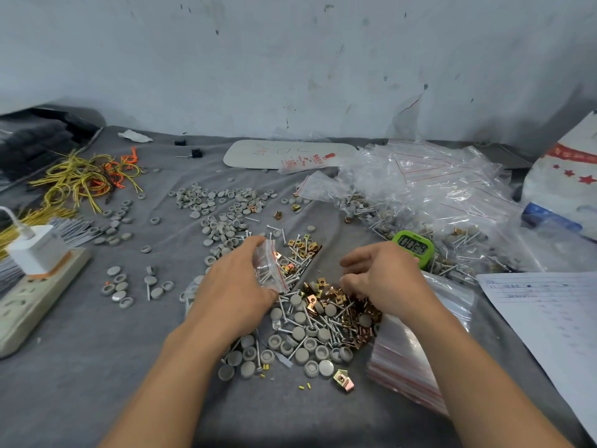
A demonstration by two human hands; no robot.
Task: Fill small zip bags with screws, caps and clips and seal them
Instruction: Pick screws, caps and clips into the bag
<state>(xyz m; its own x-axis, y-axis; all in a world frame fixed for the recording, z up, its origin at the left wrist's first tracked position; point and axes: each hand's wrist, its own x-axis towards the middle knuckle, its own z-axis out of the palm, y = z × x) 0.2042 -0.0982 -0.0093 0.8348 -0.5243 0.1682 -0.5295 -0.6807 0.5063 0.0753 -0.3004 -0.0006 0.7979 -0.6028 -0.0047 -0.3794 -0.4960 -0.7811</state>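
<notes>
My left hand (pixel 237 279) grips a small clear zip bag (pixel 270 266) with a red seal strip, held just above the table with a few screws inside. My right hand (pixel 381 279) hovers with curled fingers over the brass clips (pixel 336 300) in the mixed pile; whether it pinches one is hidden. Grey round caps (pixel 302 354) and silver screws (pixel 318 323) lie mixed below both hands. A stack of empty zip bags (pixel 400 360) lies under my right forearm.
A green timer (pixel 414 248) sits beyond my right hand. Filled bags (pixel 436 195) are heaped at the back right, paper sheets (pixel 549 321) at the right. More caps (pixel 219 205) spread mid-table. A power strip with charger (pixel 35 282) and yellow wires (pixel 80 179) lie left.
</notes>
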